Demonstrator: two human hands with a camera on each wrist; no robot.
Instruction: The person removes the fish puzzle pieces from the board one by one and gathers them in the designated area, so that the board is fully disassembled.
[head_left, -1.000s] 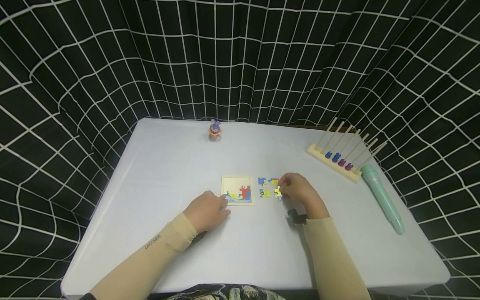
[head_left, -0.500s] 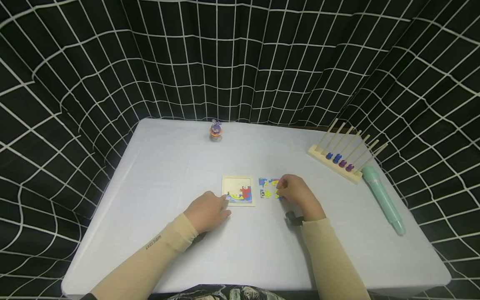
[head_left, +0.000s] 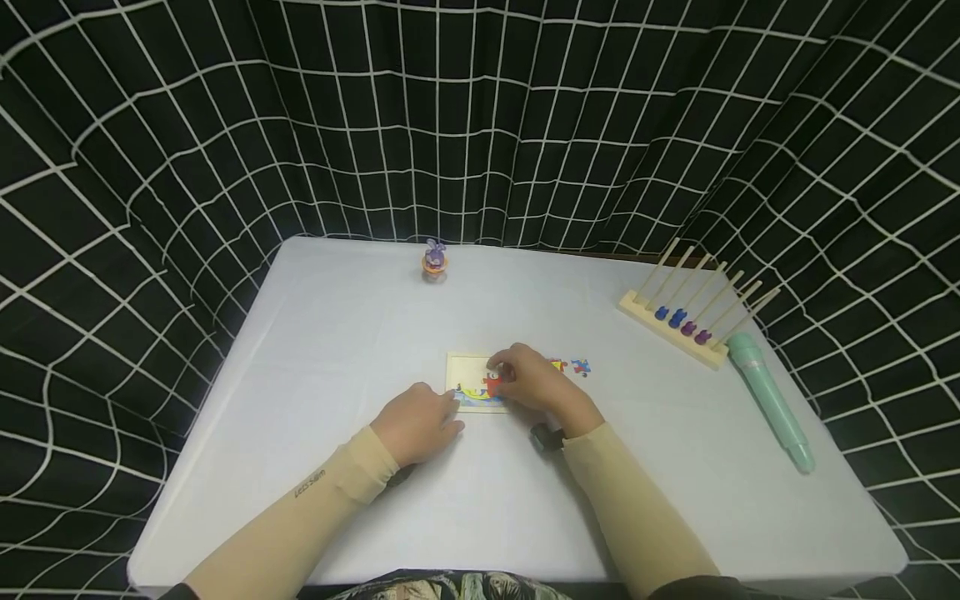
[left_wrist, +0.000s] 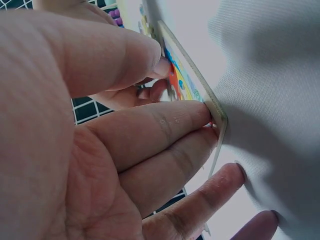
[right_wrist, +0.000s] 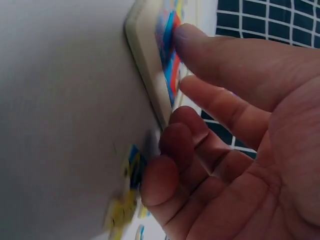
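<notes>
A shallow puzzle board point(head_left: 465, 367) lies on the white table, with several pieces along its bottom and right side. Its upper left is bare wood. My left hand point(head_left: 416, 425) rests at the lower left corner, straight fingertips against the rim point(left_wrist: 220, 112). Over the right side is my right hand point(head_left: 528, 379), with thumb and index finger spread around a red piece point(head_left: 492, 385). The thumb tip meets that piece in the right wrist view. Loose puzzle pieces point(head_left: 581, 367) lie to the right of the board, others partly hidden by this hand.
At the back stands a small purple figure point(head_left: 434, 260). A wooden peg rack point(head_left: 671, 329) with blue and purple beads stands at the right, beside a mint-green microphone-shaped tube point(head_left: 772, 404). A black gridded curtain point(head_left: 465, 125) surrounds the table point(head_left: 337, 333).
My right hand has moved left from the loose pieces to the board's right side, uncovering a loose piece at the far right. My left hand stays at the board's corner.
</notes>
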